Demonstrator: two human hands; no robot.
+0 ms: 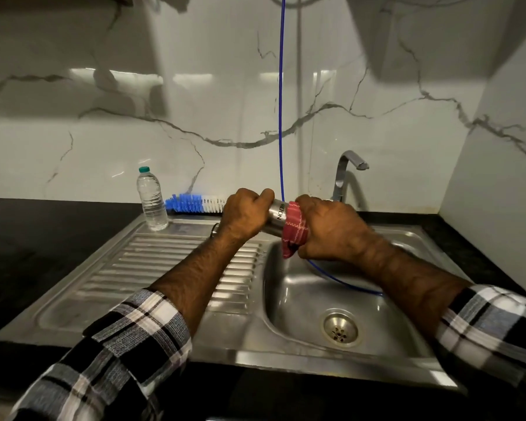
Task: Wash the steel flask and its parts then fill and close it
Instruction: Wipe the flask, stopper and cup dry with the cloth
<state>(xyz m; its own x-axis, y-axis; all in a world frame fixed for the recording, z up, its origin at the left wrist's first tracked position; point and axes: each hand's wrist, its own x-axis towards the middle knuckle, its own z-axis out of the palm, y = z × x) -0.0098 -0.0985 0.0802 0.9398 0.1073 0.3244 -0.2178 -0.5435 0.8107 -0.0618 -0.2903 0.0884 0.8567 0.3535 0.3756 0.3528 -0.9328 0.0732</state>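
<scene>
Checked sleeves [128,341] nearest me. My left hand [245,215] grips flask [277,211] sideways over sink [301,354] back-left corner; right hand [328,229] holds red cloth [295,227] round it. Wiping step prob; next needs fill w/ water, cap.

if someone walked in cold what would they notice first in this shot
First, the two hands meeting above the sink basin: the left hand grips one end of a steel flask held sideways, while the right hand wraps a red checked cloth around the other end. Next, the thin blue tube dropping down the marble wall into the basin, and the blue and white bottle brush beside a plastic water bottle at the back left.
</scene>
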